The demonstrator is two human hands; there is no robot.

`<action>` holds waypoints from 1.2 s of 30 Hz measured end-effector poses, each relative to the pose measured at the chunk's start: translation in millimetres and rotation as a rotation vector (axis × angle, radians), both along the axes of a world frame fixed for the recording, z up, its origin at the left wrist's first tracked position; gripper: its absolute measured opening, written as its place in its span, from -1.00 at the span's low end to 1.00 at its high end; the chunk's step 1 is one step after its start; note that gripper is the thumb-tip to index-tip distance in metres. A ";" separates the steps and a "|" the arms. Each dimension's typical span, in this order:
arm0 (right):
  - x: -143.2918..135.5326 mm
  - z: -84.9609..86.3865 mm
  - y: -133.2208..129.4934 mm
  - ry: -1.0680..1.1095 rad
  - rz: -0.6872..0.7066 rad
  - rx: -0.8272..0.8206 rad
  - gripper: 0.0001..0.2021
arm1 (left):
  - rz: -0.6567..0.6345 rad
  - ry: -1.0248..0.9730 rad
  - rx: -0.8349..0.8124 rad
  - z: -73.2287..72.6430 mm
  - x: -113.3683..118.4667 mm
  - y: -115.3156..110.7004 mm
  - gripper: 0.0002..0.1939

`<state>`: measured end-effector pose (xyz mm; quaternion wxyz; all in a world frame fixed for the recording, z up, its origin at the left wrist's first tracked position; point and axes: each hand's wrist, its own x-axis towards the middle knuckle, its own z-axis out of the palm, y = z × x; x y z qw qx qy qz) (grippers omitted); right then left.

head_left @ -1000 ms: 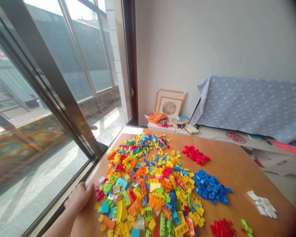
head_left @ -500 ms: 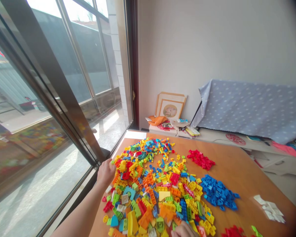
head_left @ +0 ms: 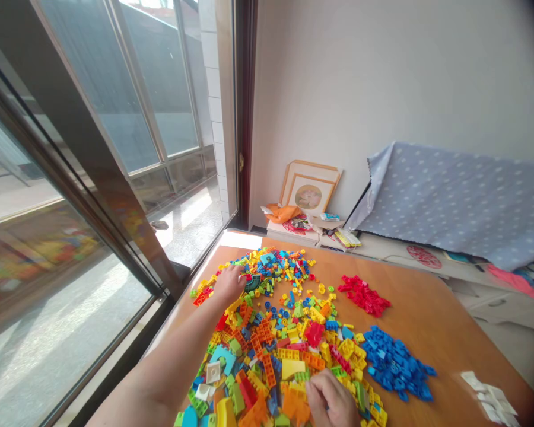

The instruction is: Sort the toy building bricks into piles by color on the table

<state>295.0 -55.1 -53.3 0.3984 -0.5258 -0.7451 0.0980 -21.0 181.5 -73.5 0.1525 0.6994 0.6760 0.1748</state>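
Note:
Mixed toy bricks (head_left: 289, 369) in many colours cover the left and middle of the wooden table (head_left: 445, 320). My left hand (head_left: 229, 287) reaches over the far left part of the heap, its fingers bent down beside a dark green round piece (head_left: 251, 282); what its fingertips touch is hidden. Near the bottom centre, my right hand (head_left: 331, 396) is curled above yellow and orange bricks, with nothing to be made out in its fingers. To the right lie a pile of red bricks (head_left: 364, 295), a pile of blue bricks (head_left: 397, 363) and some white pieces (head_left: 489, 396).
A glass door (head_left: 115, 178) with a dark frame runs along the left side. Behind the table stand a low cabinet (head_left: 391, 255), a framed picture (head_left: 309, 196) and a large object under a dotted cloth (head_left: 463, 204).
My left hand has moved from the heap's left edge to the right and inward over the bricks. My right hand has risen further into view. The camera view has shifted slightly.

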 end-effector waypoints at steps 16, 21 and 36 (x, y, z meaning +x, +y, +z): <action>11.1 -11.2 96.7 0.063 0.123 -0.127 -0.79 | -0.335 0.100 -0.108 -16.1 51.5 -40.2 -0.54; 10.2 -17.4 116.3 0.065 0.115 -0.186 -0.76 | -0.479 0.060 -0.150 -1.1 67.6 -64.4 -0.53; -7.6 -32.3 192.1 0.062 0.016 -0.249 -0.66 | -0.374 -0.190 -0.027 12.1 56.8 -2.8 -0.72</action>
